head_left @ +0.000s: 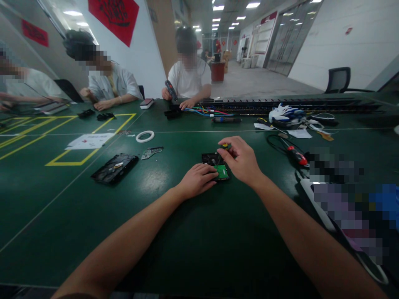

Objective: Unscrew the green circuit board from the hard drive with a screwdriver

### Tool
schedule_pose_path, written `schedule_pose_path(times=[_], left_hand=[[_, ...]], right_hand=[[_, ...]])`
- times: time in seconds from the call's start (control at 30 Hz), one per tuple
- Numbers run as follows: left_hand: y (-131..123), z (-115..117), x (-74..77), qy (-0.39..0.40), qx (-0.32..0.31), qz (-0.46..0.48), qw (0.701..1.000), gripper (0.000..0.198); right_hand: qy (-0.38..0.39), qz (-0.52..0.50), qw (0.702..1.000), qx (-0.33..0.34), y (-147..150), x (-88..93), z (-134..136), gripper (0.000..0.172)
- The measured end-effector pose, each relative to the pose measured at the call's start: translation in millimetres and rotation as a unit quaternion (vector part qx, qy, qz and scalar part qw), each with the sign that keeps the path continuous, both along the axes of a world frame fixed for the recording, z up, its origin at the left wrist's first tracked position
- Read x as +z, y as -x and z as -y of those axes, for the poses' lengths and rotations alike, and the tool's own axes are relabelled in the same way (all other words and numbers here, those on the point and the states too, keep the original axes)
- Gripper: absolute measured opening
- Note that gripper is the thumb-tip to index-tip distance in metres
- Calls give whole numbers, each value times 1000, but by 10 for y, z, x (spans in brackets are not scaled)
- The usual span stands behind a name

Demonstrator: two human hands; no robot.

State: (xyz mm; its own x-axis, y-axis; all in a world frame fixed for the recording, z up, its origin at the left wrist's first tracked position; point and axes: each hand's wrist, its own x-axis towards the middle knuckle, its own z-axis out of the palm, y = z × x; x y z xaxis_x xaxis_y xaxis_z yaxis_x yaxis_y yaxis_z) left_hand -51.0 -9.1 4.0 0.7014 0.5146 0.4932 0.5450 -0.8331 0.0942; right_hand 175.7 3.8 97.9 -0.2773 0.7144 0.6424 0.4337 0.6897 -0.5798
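Centrally on the green bench (pixel 193 249), a hard drive (pixel 222 172) with a green circuit board lies partly under the left hand (pixel 199 181); whether that grips is unclear. The right hand (pixel 239 160) pinches a yellow-topped screwdriver (pixel 225 146) above it. Writing on the left's white paper (pixel 92 140) and far red poster (pixel 114 16) is unreadable.

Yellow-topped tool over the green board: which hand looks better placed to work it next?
Probably the right hand: it already pinches the yellow-topped tool above the green board. The left hand lies over the board's near side, seemingly steadying it.
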Motion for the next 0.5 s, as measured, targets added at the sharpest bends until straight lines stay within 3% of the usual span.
schedule_pose_path(times=[0.13,0.27,0.5], left_hand=[[1,-2,3,3,0,-1,1000,33],[4,-2,1,-1,0,-2,1000,33],[-3,4,-4,3,4,3,1000,33]], right_hand=[[53,-20,998,25,8,-35,2,27],[77,-35,996,30,24,-47,7,27],[2,-6,1000,-5,1,-38,-32,19]])
